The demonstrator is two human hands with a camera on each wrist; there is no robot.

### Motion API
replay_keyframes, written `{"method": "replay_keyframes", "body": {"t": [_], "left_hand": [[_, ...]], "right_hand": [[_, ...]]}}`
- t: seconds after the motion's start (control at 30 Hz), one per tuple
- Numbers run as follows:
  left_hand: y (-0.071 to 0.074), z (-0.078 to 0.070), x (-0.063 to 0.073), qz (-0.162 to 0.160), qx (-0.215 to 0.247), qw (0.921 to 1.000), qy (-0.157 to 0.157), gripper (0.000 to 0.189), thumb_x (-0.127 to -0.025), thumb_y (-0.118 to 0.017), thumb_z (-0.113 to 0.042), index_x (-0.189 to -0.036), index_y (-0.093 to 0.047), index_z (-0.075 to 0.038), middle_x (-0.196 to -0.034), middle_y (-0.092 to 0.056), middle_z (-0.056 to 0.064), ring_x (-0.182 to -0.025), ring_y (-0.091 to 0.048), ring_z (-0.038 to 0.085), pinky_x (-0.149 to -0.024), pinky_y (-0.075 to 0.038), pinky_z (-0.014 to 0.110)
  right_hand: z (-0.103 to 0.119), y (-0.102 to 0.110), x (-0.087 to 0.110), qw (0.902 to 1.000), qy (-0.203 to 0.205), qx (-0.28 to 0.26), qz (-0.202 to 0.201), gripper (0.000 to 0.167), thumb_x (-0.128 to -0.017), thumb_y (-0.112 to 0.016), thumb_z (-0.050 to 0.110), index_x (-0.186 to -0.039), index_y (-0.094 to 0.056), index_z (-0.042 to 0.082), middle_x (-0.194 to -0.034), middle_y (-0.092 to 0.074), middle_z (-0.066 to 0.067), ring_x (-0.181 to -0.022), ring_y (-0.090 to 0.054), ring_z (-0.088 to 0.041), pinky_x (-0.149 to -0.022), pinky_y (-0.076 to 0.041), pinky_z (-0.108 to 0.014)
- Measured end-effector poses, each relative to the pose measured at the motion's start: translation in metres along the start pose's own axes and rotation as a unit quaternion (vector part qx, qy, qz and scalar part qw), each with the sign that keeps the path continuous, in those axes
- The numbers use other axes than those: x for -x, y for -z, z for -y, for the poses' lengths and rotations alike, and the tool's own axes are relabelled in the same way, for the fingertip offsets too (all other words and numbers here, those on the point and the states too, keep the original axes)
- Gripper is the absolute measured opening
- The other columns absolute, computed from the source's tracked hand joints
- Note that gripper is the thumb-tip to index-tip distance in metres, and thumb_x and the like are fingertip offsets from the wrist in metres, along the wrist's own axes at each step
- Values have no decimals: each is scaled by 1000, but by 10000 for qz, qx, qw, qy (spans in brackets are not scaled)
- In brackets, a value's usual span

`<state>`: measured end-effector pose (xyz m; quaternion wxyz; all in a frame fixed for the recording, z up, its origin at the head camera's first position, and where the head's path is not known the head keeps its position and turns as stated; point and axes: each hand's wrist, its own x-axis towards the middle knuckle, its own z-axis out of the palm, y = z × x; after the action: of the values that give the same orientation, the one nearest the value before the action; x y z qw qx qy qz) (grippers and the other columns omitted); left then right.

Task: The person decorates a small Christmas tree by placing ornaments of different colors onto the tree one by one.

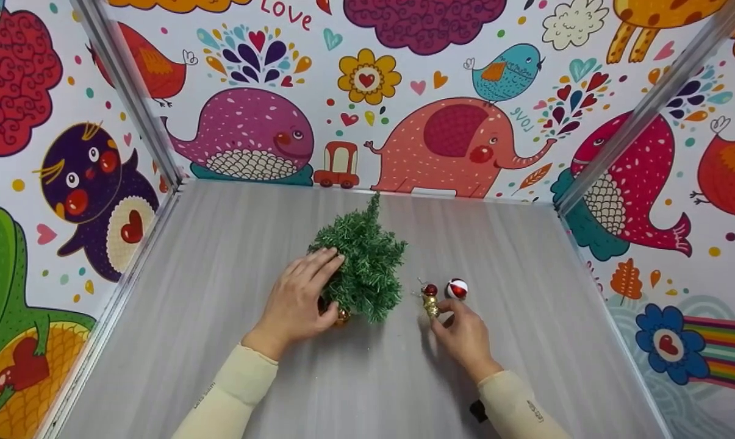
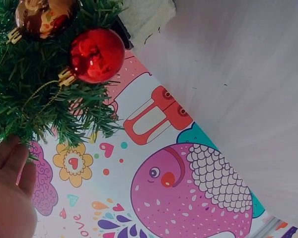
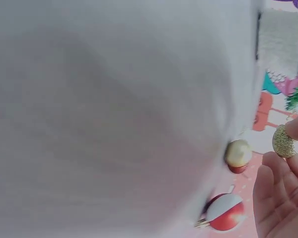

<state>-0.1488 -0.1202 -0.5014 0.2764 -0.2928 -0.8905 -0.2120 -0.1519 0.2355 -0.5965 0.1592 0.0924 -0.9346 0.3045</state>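
Note:
A small green artificial Christmas tree (image 1: pixel 367 262) stands mid-table on a whitish base (image 2: pixel 149 25). My left hand (image 1: pixel 300 296) rests against its left side, fingers extended and fingertips at the branches. A shiny red bauble (image 2: pixel 97 55) and a copper-gold bauble (image 2: pixel 47 17) hang on this side of the tree. To the right of the tree, my right hand (image 1: pixel 465 335) pinches a glittery gold bauble (image 3: pixel 283 141) between thumb and fingers. Close by on the table lie a smooth gold bauble (image 3: pixel 238 151), a dark red bauble (image 1: pixel 430 289) and a red-and-white bauble (image 1: pixel 457 288).
Cartoon-printed panels (image 1: pixel 367 146) enclose the grey wood-grain table (image 1: pixel 233 231) at the back and both sides, with metal posts (image 1: pixel 129 91) at the corners. A small black object (image 1: pixel 478 411) shows beside the right sleeve.

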Motion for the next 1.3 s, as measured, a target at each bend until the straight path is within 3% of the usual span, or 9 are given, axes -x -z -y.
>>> {"method": "replay_keyframes", "body": {"t": [0.3, 0.57, 1.1, 1.3], "left_hand": [[-1, -1, -1, -9, -3, 10000, 7, 77, -75, -70, -28, -147, -48, -12, -148, -49, 8, -137, -43, 26, -111, -33, 44], [0, -2, -1, -6, -5, 10000, 39, 78, -76, -71, -29, -148, -47, -13, -148, -48, 7, -137, -43, 25, -111, -34, 45], [0, -7, -3, -42, 18, 10000, 12, 78, -76, -72, -30, -148, -47, -12, -150, -47, 8, -138, -42, 27, -112, -32, 46], [0, -11, -6, -258, -37, 9996, -100, 77, -74, -74, -30, -145, -50, -11, -149, -47, 9, -138, -41, 26, -111, -33, 45]], "right_hand": [[28, 18, 0, 9961, 658, -512, -281, 29, -78, -83, 10, -102, -66, 14, -92, -68, 6, -67, -62, -6, -56, -53, -26], [53, 27, -2, 9874, 1160, -1007, -376, 33, -80, -81, 9, -109, -66, 16, -98, -66, 10, -69, -62, -6, -56, -56, -34], [90, 24, -1, 9748, 1554, -1586, -192, 31, -83, -79, 9, -110, -67, 16, -101, -66, 9, -70, -63, -7, -57, -55, -25], [99, 18, -2, 9691, 1733, -1746, -175, 31, -82, -78, 8, -110, -67, 17, -101, -66, 7, -69, -63, -10, -55, -55, -30]]}}
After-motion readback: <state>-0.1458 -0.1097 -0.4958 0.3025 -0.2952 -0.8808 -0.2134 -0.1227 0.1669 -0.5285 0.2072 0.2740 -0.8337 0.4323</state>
